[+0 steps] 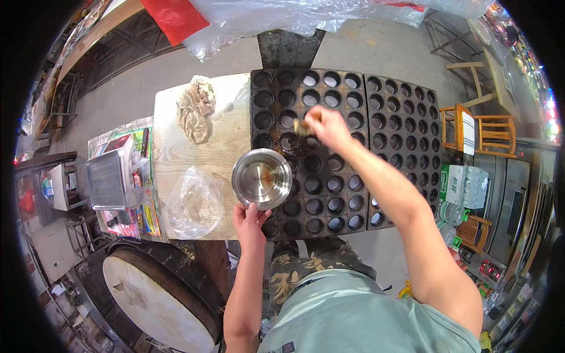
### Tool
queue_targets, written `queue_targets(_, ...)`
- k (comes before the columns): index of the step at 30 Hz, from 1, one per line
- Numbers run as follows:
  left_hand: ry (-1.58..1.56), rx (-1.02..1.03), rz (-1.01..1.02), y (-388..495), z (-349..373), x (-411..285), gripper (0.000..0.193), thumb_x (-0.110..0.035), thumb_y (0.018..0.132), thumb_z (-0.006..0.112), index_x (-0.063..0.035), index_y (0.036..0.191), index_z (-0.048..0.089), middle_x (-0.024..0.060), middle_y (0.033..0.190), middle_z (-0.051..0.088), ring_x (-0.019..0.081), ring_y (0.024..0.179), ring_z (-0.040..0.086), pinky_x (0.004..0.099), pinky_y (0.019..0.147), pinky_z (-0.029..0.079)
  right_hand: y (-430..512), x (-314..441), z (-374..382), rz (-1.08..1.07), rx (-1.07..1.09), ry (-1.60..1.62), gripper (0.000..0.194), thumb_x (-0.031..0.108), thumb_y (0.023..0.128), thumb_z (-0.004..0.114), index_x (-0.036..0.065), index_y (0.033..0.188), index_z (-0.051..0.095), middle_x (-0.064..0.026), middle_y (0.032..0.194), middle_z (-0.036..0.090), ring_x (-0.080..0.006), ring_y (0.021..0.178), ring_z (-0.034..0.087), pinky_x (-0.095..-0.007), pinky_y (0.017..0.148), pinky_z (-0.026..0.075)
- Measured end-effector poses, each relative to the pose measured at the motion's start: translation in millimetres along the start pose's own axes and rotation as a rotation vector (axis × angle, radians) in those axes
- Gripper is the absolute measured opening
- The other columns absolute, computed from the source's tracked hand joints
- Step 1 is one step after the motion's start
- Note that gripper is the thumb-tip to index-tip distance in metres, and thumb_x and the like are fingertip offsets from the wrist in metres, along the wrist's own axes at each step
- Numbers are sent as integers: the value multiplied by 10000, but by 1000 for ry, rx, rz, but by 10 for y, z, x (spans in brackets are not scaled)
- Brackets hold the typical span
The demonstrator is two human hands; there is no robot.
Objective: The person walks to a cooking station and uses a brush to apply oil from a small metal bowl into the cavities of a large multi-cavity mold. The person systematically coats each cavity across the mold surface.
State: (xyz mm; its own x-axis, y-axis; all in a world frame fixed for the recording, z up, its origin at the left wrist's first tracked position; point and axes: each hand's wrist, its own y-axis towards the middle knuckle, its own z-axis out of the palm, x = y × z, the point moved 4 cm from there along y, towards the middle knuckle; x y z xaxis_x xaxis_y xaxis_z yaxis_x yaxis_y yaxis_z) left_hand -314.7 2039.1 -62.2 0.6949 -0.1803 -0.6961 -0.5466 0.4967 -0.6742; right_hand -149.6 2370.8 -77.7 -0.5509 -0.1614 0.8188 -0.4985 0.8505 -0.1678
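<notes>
My left hand grips the rim of a round stainless steel bowl, which holds a little clear liquid with reddish-brown bits. The bowl hangs over the seam between a wooden board and a dark multi-cup baking mould. Above the mould's upper middle, my right hand has its fingers closed on a small brush, blurred and partly hidden. Round cups fill the mould, several with a shiny wet-looking bottom. A second dark mould adjoins it on the right.
On the wooden board lie a crumpled cloth and a clear plastic bag. A scale and a knife are further left. A large round lid stands lower left; plastic sheeting spans the top; bottles stand right.
</notes>
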Motion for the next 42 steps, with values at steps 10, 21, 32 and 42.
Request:
queue_targets(10, -29, -27, -2, -215, -54, -1, 59, -75, 1087, 611, -74, 1082, 552, 72, 1057, 703, 183, 885, 732, 370, 772, 664, 284, 195, 21, -503, 26, -520, 191, 277, 1009, 650, 87, 1013, 671, -170, 868, 718, -409, 802, 724, -537, 690, 579)
queue_targets(21, -45, -36, -21, -273, -26, -2, 76, -66, 1084, 614, -85, 1057, 546, 70, 1048, 708, 184, 891, 736, 361, 773, 664, 403, 78, -66, -69, 203, -25, 254, 260, 1040, 704, 12, 1082, 744, -110, 829, 766, -199, 758, 747, -369, 723, 586)
queue_targets(32, -63, -49, -30, -319, -46, 21, 62, -81, 1091, 610, -96, 1062, 557, 63, 1054, 707, 165, 884, 720, 360, 766, 664, 1551, 225, -306, -253, -155, -428, 299, 349, 1012, 697, 89, 1140, 768, -186, 947, 785, -408, 956, 746, -509, 853, 580)
queue_targets(42, -106, -44, 5, -357, -138, -9, 54, -82, 1089, 621, -81, 1065, 573, 66, 1048, 716, 183, 877, 742, 356, 770, 665, 753, 271, -51, -554, 17, -533, 239, 271, 994, 711, 109, 1166, 748, -175, 949, 758, -391, 888, 742, -500, 773, 596)
